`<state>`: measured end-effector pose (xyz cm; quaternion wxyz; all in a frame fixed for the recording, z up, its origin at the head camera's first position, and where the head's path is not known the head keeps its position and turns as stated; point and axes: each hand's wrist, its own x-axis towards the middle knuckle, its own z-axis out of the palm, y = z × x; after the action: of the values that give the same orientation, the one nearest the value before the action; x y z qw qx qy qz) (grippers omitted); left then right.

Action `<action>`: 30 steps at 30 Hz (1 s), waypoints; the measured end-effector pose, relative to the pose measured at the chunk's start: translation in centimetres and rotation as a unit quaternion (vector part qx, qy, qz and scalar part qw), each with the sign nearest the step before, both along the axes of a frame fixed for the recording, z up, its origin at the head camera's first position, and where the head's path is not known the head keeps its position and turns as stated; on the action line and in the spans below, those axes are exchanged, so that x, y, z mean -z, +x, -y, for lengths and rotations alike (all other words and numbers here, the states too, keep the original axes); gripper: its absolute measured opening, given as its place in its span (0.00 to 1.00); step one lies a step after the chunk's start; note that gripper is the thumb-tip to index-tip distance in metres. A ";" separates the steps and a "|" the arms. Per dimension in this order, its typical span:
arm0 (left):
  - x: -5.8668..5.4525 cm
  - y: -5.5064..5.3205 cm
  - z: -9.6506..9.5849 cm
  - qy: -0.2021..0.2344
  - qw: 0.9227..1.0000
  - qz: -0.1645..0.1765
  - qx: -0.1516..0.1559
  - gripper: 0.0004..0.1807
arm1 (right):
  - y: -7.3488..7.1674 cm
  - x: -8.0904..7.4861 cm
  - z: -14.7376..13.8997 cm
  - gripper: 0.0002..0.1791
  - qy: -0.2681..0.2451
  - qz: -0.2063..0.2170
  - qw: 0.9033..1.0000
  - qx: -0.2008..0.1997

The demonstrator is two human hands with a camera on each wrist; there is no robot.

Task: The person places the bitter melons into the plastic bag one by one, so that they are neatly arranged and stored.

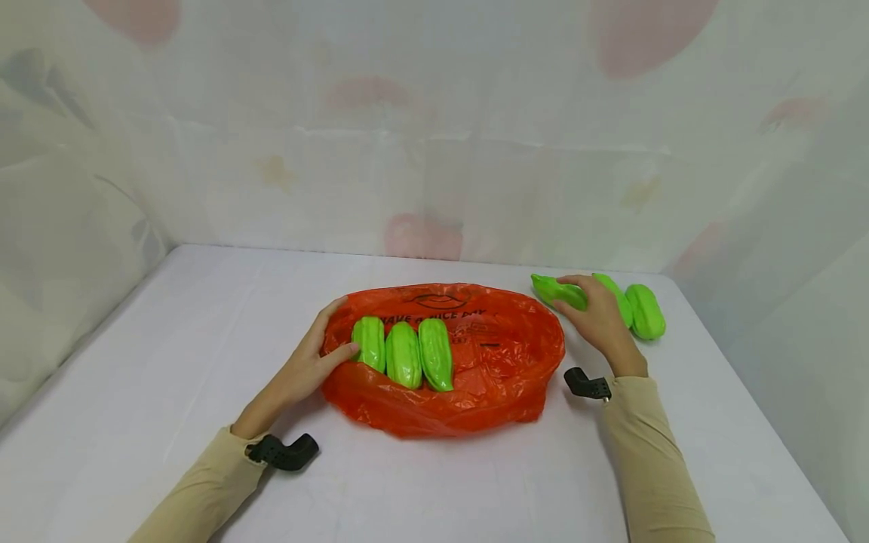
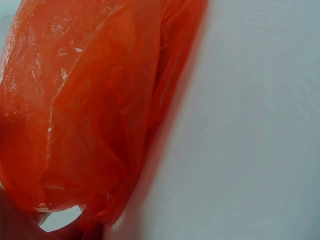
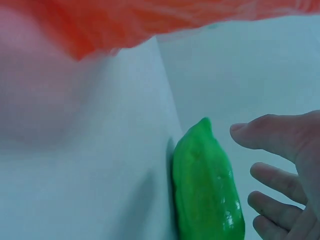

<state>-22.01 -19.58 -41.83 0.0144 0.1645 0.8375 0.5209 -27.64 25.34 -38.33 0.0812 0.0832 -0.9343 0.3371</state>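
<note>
Gripping the left side of a red plastic bag (image 1: 505,362), the left hand (image 1: 308,366) is curling round its rim, with the fingers staying outside and the thumb crossing to the inside. The thumb tip is lying at the edge of the leftmost green vegetable (image 1: 369,343); whether it is touching it, one cannot tell. The bag is sitting wide open on the white surface (image 1: 434,490), its inside showing dark printing (image 1: 434,316). Three green vegetables are lying side by side in its left half, the middle vegetable (image 1: 403,356) and the right one (image 1: 435,354) completing the row.

Beyond the bag's right rim, the right hand (image 1: 600,317) is hovering at a pointed green vegetable (image 1: 558,289), holding nothing: in the right wrist view its thumb and fingers are standing apart, with a gap showing between the thumb and the vegetable. That vegetable is resting on the surface, its tip pointing left. Two more are lying close together to the right, a partly hidden vegetable (image 1: 616,296) behind the hand and an outer vegetable (image 1: 646,311). Both forearms are wearing beige sleeves (image 1: 652,460), and a pale patterned cloth (image 1: 434,166) is hanging behind the surface.
</note>
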 end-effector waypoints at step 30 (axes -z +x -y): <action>0.0 0.0 0.0 0.004 1.000 -0.006 -0.004 0.41 | -0.5 1.6 -1.3 0.29 0.050 -0.021 0.999 -0.005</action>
<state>-21.99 -19.56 -41.79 0.0070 0.1642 0.8363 0.5231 -28.15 26.66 -39.89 0.0952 0.0986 -0.9476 0.2886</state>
